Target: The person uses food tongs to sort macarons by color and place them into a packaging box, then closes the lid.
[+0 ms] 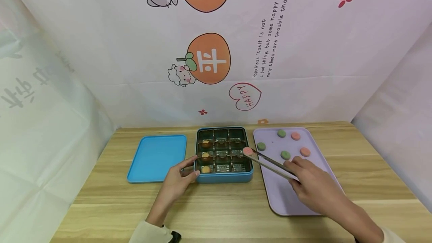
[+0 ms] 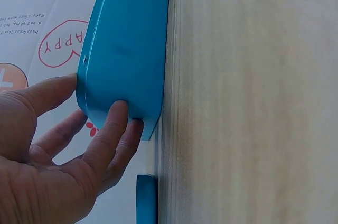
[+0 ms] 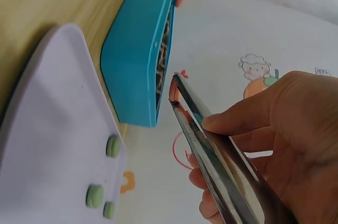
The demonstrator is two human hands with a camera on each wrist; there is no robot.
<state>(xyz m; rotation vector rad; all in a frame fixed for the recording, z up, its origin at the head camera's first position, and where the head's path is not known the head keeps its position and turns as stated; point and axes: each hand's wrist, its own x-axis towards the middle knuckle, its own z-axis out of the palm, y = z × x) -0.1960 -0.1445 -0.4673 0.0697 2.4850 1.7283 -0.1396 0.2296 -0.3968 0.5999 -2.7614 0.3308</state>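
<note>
A blue tin box (image 1: pixel 224 178) stands mid-table with a dark plastic insert (image 1: pixel 221 146) divided into several compartments. Three yellow macarons (image 1: pixel 205 156) sit down its left column. My left hand (image 1: pixel 179 179) touches the box's near left corner, thumb at the rim and fairly straight fingers against the wall (image 2: pixel 124 49). My right hand (image 1: pixel 314 185) grips metal tongs (image 1: pixel 275 165). Between the tongs' tips a pink macaron (image 1: pixel 248 151) is pinched, above the box's right edge. In the right wrist view the macaron (image 3: pixel 174 91) shows only partly between the tips.
Right of the box lies a lilac tray (image 1: pixel 287 201) with several green macarons (image 1: pixel 285 155) and two pink macarons (image 1: pixel 305 152). A flat blue lid (image 1: pixel 158 158) lies to the left. A printed cloth (image 1: pixel 135 100) hangs behind the wooden table (image 1: pixel 216 213).
</note>
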